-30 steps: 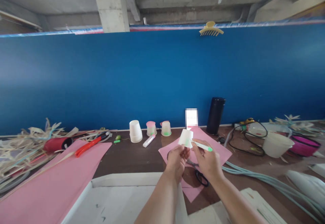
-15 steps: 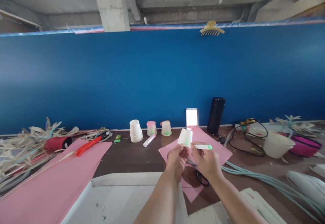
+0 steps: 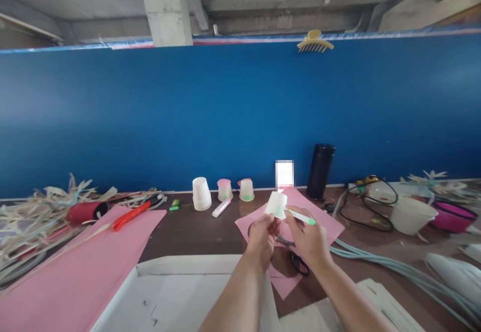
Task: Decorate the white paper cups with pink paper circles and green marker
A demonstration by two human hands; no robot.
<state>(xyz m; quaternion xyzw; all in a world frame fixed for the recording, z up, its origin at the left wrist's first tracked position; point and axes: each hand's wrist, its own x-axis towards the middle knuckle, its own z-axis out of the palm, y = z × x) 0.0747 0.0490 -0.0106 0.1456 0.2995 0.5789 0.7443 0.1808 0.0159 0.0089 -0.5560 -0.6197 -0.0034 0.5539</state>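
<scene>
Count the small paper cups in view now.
4. One cup in the left hand; three upside down at the blue board: white cup, possibly stacked, and two pink-topped cups.

A small cup [image 3: 275, 204] sits in the left hand [image 3: 263, 234], with a pen [image 3: 300, 216] in the right hand [image 3: 308, 239] touching its side. Both are above a paper sheet [image 3: 326, 226] at mid-tabletop [image 3: 195, 231]. Scissors [image 3: 296, 261] lie on that sheet under the right hand. Behind, along the partition [image 3: 240, 116], three upturned cups [image 3: 224, 190] stand left of a flask [image 3: 319, 171]. A hair clip [image 3: 314, 42] perches on the partition's top edge. A straw pile [image 3: 33, 216] lies far left beside a larger sheet [image 3: 75, 277]. A bowl [image 3: 411, 215] and cables [image 3: 361, 206] lie right, and an open box [image 3: 180, 292] sits nearest the camera.
</scene>
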